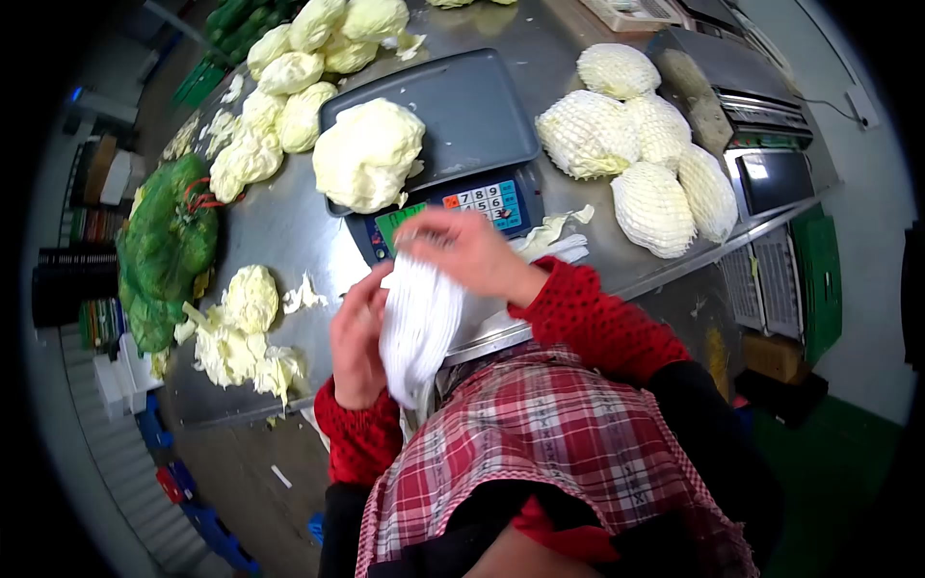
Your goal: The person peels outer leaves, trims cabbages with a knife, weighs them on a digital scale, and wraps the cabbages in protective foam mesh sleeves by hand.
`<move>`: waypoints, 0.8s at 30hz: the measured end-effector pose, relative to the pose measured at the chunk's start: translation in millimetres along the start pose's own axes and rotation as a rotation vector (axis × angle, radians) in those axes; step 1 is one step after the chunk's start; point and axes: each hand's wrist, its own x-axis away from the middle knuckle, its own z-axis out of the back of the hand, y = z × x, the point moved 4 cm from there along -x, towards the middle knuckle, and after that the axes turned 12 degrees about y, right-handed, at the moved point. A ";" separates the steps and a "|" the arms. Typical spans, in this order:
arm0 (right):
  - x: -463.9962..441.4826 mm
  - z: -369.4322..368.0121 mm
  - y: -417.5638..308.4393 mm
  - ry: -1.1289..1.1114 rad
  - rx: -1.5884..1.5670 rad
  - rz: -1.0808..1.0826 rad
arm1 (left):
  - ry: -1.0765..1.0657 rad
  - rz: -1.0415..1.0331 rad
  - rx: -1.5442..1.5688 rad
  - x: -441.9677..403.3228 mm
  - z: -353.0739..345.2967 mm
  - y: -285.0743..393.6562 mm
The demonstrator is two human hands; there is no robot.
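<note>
Between my two hands hangs a white mesh sleeve (421, 313), bunched and hanging down in front of the apron. My right hand (467, 252) is closed on its top end, over the scale's near edge. My left hand (360, 337) touches its left side, with the fingers bent against it. A pale cabbage head (368, 156) without netting sits on the left part of the grey tray (472, 116) of a scale. The scale's keypad (487, 204) shows just beyond my right hand.
Several netted cabbages (590, 135) lie on the right of the metal table (323, 252). Bare cabbages (299, 118) are heaped at the back left. Loose leaves (236, 352) and a green net sack (166, 255) are at the left. A metal machine (742, 91) stands at the right.
</note>
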 end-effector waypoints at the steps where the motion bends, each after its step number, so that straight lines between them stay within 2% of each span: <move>1: -9.7 8.0 -2.9 0.029 -0.070 -0.119 | -0.004 -0.002 0.115 -10.3 -16.0 5.4; 3: -23.0 24.5 -18.6 0.052 0.042 -0.118 | 0.031 0.078 0.234 -27.1 -45.9 5.9; 4: -21.7 29.3 -23.7 0.059 0.130 -0.124 | -0.035 0.083 0.231 -31.0 -57.9 1.2; 5: -17.3 33.8 -28.7 0.119 0.291 0.213 | -0.010 0.137 0.312 -29.4 -71.3 -10.9; 7: 4.7 43.4 -20.9 0.235 0.421 0.357 | -0.043 0.127 0.240 -30.9 -75.1 -41.4; 9: 33.0 52.9 -6.3 0.354 0.604 0.439 | -0.053 0.241 0.214 -25.6 -77.0 -63.0; 11: 57.4 57.8 6.9 0.361 0.585 0.322 | -0.103 0.314 0.126 -20.0 -73.4 -83.4; 12: 63.6 55.9 12.0 0.346 0.587 0.331 | -0.096 0.335 0.118 -18.1 -70.3 -89.5; 14: 76.4 59.7 37.0 0.486 0.175 -0.150 | -0.083 0.360 0.077 -18.1 -61.6 -98.9; 15: 79.3 55.7 36.7 0.489 0.177 -0.149 | -0.087 0.360 0.077 -19.9 -55.7 -111.5; 17: 82.1 49.6 40.7 0.565 0.067 -0.298 | -0.069 -0.099 -0.152 -26.8 -47.1 -112.6; 18: 81.5 46.2 42.0 0.586 0.119 -0.201 | -0.028 0.016 -0.099 -23.9 -41.7 -113.8; 19: 80.5 45.8 41.6 0.589 0.122 -0.190 | -0.035 0.008 -0.095 -21.7 -40.0 -110.3; 21: 81.3 43.1 48.4 0.604 -0.096 -0.392 | -0.042 0.084 -0.030 -19.8 -35.1 -104.4; 22: 80.2 37.5 57.5 0.576 -0.291 -0.450 | -0.127 -0.317 -0.238 -26.2 -27.9 -92.5; 23: 77.1 33.4 55.0 0.510 -0.309 -0.516 | 0.004 -0.274 -0.162 -34.4 -18.6 -96.5; 24: 77.4 22.8 41.8 0.432 -0.388 -0.551 | 0.027 0.003 0.194 -43.9 -19.4 -79.1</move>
